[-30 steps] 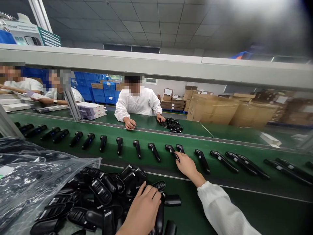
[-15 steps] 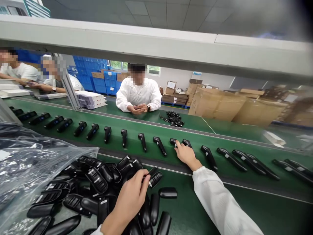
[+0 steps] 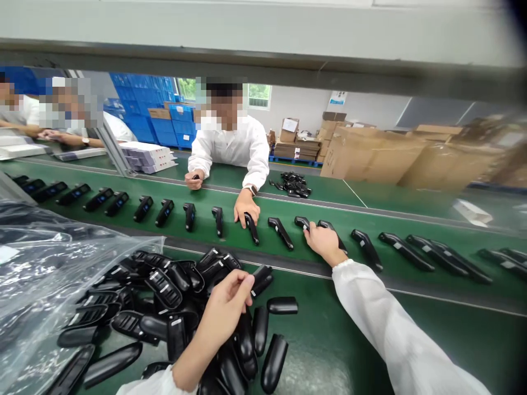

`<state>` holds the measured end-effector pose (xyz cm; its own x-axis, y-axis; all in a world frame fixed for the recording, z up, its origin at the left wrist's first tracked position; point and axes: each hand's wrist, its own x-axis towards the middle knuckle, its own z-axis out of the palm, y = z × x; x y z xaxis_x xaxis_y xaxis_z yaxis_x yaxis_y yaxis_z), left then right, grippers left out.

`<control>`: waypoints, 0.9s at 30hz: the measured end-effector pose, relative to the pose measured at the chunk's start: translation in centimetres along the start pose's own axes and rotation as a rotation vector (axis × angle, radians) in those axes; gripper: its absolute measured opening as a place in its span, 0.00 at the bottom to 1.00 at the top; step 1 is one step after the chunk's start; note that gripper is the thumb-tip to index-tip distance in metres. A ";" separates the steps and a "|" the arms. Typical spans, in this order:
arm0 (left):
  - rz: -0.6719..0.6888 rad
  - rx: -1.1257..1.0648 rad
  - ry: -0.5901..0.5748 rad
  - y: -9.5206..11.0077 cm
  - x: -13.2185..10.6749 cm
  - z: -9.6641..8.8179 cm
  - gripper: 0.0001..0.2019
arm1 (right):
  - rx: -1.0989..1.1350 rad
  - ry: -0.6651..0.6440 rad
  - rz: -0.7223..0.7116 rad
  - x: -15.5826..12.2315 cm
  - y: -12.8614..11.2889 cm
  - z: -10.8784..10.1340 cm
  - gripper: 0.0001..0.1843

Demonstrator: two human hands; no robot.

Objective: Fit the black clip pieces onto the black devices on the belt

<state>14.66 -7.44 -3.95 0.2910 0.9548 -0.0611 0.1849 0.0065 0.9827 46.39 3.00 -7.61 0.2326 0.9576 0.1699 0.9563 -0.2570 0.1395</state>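
My left hand (image 3: 228,304) is closed on a black plastic cover (image 3: 262,276), lifted just above a heap of the same black covers (image 3: 164,307) on the near green bench. My right hand (image 3: 325,242) reaches out to the moving green belt (image 3: 411,230) and its fingers grip a black handheld device (image 3: 303,223) lying in the long row of such devices (image 3: 189,215). A white sleeve covers my right forearm.
Across the belt a person in a white coat rests a hand on a device (image 3: 251,226), with a small pile of black parts (image 3: 294,185) beside them. A clear plastic bag (image 3: 45,274) lies at my left. Cardboard boxes (image 3: 370,159) and blue crates stand behind; a grey beam crosses overhead.
My left hand has lifted one cover from the heap. My right hand stays on the belt device. The person opposite unclasped their hands and reached onto the belt. The camera tilted down.
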 end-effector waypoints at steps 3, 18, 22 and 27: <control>-0.020 -0.052 0.084 0.2 0.3 0.0 0.21 | 0.044 0.116 0.038 -0.6 0.0 -1.8 0.30; 0.219 0.407 0.056 -2.8 0.7 -0.1 0.17 | 0.841 -0.135 -0.889 -8.3 -6.3 -8.5 0.23; 0.557 0.892 0.005 -3.7 0.6 0.1 0.18 | 0.898 -0.078 -0.436 -4.1 -1.8 -6.4 0.15; 0.678 1.126 -0.040 -4.5 0.6 -0.1 0.16 | 0.778 -0.100 -0.120 -2.3 2.1 -3.7 0.13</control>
<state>13.96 -6.88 -8.35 0.6587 0.6611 0.3592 0.6629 -0.7358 0.1384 47.23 -0.21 -4.08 0.0997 0.9897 0.1028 0.8168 -0.0224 -0.5765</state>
